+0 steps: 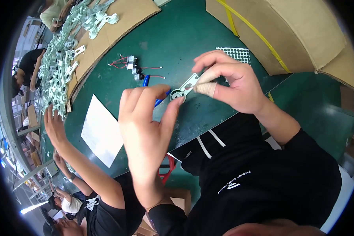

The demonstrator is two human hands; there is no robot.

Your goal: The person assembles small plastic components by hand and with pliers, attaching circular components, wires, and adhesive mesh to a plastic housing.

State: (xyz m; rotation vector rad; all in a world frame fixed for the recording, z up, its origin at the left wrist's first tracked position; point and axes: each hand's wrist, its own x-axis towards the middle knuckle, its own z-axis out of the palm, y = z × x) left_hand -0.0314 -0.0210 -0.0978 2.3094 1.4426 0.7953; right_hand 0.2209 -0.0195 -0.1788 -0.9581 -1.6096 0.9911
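Note:
Between my hands, above the green table point(161, 43), is a pale plastic part point(189, 83) with a spoked ring at one end and a flat arm with cut-outs. My left hand point(141, 122) pinches around the ring end, thumb against its rim. At the arm end, the thumb and fingers of my right hand point(240, 84) grip the part; tan tape wraps one of these digits. Partly behind my left fingers lies a blue pen point(146, 81). Just beyond it are several small motors point(133, 67) with red wires.
A pile of similar pale parts point(61, 78) covers cardboard point(120, 27) at the left, where a co-worker's arm point(84, 165) reaches. A white sheet point(102, 131) lies left of my hands. Beyond my right hand are a sheet of round dots point(240, 54) and a large carton point(259, 35).

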